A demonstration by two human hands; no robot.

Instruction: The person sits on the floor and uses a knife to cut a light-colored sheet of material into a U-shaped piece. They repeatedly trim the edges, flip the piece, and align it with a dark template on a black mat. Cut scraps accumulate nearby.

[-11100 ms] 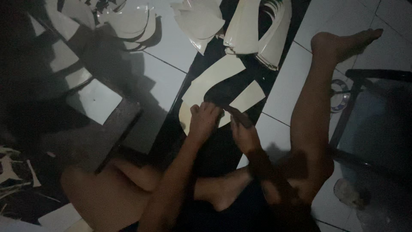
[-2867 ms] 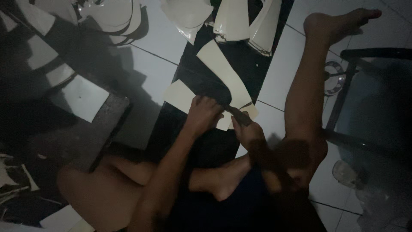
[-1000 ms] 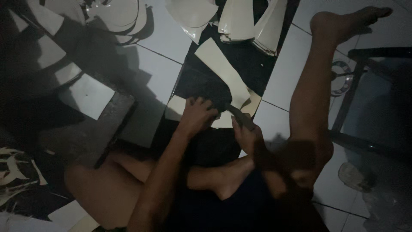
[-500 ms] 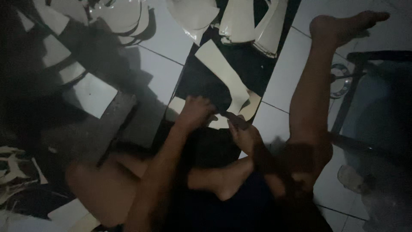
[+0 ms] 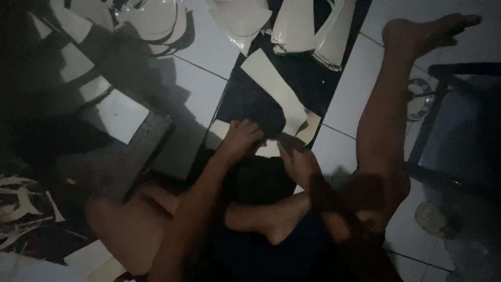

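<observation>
A person sits on a white tiled floor [image 5: 201, 52] in dim light, one leg folded inward and the other stretched toward 1 o'clock, its bare foot [image 5: 425, 31] resting on the tiles. A dark mat [image 5: 308, 78] runs from the lap toward 12 o'clock. On it lies a cream sheet [image 5: 271, 86], long and pale, angled from 11 o'clock down to 5 o'clock, with a curved lower end near the hands.

The left hand [image 5: 240, 138] presses flat on the near part of the cream sheet, fingers spread and bent over its edge; it holds the sheet down rather than clasping it. The right hand [image 5: 297, 156], just beside it at 3 o'clock, is curled around a small dark tool [image 5: 284, 140] whose tip meets the sheet between the two hands; the kind of tool cannot be told in the gloom.

At 12 o'clock, beyond the sheet, stacks of cut cream pieces [image 5: 308, 26] lie fanned on the mat and tiles. More cream pieces [image 5: 151, 18] lie at 11 o'clock. A white rectangular sheet [image 5: 120, 115] rests on a dark board [image 5: 115, 162] at 9 o'clock. Thin cream offcuts [image 5: 21, 209] lie at 8 o'clock. A dark metal frame [image 5: 443, 120] stands at 3 o'clock.
</observation>
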